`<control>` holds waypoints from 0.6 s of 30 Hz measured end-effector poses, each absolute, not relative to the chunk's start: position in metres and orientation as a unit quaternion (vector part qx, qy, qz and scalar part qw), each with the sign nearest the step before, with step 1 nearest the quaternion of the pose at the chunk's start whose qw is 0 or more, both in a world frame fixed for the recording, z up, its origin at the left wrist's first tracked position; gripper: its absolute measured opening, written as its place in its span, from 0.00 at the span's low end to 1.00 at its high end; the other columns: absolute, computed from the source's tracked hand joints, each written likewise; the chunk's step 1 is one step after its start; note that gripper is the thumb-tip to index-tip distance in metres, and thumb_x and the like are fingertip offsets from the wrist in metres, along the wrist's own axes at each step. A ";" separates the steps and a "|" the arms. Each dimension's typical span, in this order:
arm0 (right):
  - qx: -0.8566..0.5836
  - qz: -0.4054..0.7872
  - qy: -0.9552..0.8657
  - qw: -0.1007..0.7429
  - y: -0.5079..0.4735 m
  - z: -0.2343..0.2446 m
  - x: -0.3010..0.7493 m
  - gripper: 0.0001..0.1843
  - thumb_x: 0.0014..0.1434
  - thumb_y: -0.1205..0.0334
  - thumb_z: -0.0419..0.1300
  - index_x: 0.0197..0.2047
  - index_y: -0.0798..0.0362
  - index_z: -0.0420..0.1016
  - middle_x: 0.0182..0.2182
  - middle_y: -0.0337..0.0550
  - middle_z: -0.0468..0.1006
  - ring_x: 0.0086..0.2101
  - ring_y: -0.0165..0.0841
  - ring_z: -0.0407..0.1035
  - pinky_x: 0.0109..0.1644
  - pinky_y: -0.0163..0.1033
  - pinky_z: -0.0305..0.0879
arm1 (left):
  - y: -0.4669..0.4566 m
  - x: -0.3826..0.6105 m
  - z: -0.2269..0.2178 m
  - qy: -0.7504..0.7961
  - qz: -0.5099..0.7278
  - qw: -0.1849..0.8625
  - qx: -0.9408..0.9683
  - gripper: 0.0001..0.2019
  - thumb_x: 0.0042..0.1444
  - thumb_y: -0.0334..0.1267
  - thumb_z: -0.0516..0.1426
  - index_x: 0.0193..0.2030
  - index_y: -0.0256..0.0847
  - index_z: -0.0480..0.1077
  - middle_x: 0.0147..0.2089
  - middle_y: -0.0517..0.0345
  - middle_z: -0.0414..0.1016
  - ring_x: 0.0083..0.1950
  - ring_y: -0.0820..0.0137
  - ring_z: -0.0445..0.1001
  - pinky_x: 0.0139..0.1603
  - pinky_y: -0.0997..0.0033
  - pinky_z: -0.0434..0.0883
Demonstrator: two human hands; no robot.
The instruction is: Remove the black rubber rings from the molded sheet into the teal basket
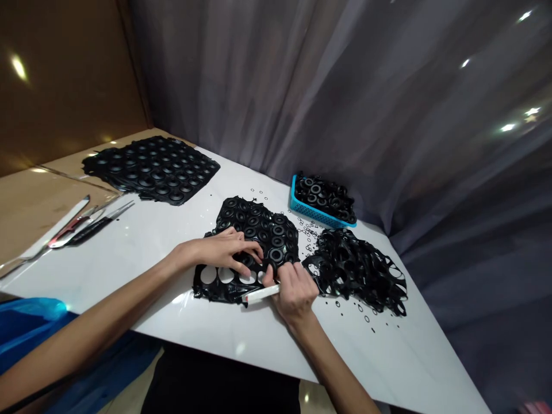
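Observation:
A black rubber sheet of moulded rings [248, 218] lies in front of me, with a row of round holes along its near edge. My left hand [235, 250] rests on it with the fingers spread, thumb and fingertips near the holes. Closed around a slim white-handled tool [263, 294] is my right hand [294, 287], at the sheet's lower right. The tool's handle points left over the near edge; its working end is hidden by my fingers.
A blue basket [323, 217] of loose black rings stands at the back. Right of the sheet lies a heap of holed rubber scrap [357, 270], with tiny ring trimmings around it. Another ring sheet [155, 169] is at the far left, near scissors and tweezers [86, 224].

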State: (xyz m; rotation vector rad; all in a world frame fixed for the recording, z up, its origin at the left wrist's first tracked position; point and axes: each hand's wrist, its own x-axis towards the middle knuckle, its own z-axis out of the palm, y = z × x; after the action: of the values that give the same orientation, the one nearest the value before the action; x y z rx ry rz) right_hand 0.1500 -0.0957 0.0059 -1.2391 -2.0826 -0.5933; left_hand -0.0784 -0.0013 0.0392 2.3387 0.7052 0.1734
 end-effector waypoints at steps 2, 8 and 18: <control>-0.507 -0.231 -0.757 0.342 -0.101 0.006 0.150 0.20 0.71 0.64 0.55 0.27 0.45 0.58 0.20 0.38 0.63 0.25 0.37 0.60 0.30 0.45 0.49 | -0.001 -0.079 0.038 0.291 0.060 0.336 0.894 0.21 0.65 0.61 0.59 0.59 0.57 0.76 0.45 0.56 0.76 0.49 0.57 0.64 0.55 0.61 0.58; -0.536 -0.109 -0.758 0.356 -0.102 0.007 0.145 0.10 0.71 0.62 0.55 0.35 0.48 0.67 0.27 0.39 0.72 0.27 0.35 0.67 0.31 0.41 0.59 | 0.000 -0.080 0.031 0.290 0.103 0.361 0.880 0.23 0.59 0.64 0.62 0.55 0.57 0.82 0.39 0.56 0.70 0.48 0.57 0.63 0.52 0.63 0.60; -0.531 0.109 -0.795 0.274 -0.097 0.019 0.152 0.05 0.72 0.59 0.59 0.45 0.49 0.75 0.38 0.42 0.81 0.37 0.36 0.76 0.40 0.39 0.69 | -0.005 -0.076 0.031 0.264 0.121 0.381 0.878 0.17 0.66 0.60 0.60 0.46 0.52 0.83 0.57 0.61 0.83 0.57 0.54 0.67 0.65 0.56 0.53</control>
State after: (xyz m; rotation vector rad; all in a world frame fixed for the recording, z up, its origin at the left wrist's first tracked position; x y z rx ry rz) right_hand 0.1515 -0.0970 0.0187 -1.4272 -2.1364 0.2922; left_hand -0.0758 -0.0052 0.0308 2.2406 0.6749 0.3087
